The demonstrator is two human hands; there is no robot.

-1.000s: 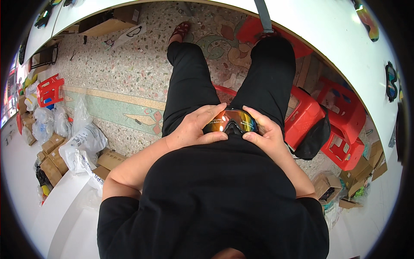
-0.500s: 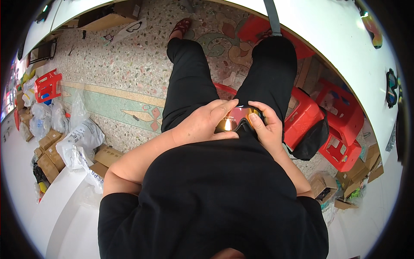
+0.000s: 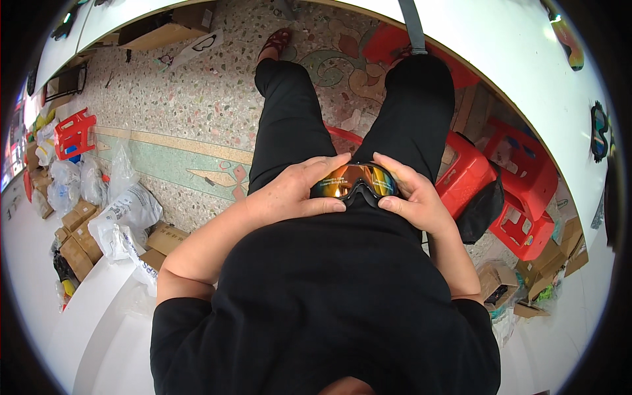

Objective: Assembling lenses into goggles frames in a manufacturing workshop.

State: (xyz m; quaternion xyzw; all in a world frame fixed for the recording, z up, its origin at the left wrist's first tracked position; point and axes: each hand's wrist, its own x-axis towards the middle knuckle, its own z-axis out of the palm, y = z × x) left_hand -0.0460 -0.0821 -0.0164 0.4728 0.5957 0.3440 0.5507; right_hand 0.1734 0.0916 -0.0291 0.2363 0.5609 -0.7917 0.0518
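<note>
Low over my lap, both hands grip a pair of goggles with a black frame and a mirrored orange-gold lens. The lens faces up, and pale print shows on it. My left hand is closed on the left end, thumb along the lower rim and fingers at the upper rim. My right hand pinches the right end, its thumb by the lower corner and its fingers along the top. The back of the goggles and any strap are hidden.
A white table curves round ahead and right, with other goggles on it. Red plastic stools and a black bag stand right of my legs. Cardboard boxes and plastic bags lie at left.
My left hand has shifted left, baring more of the lens. My right thumb has slid off the lens to the lower rim, and the goggles now lie more level.
</note>
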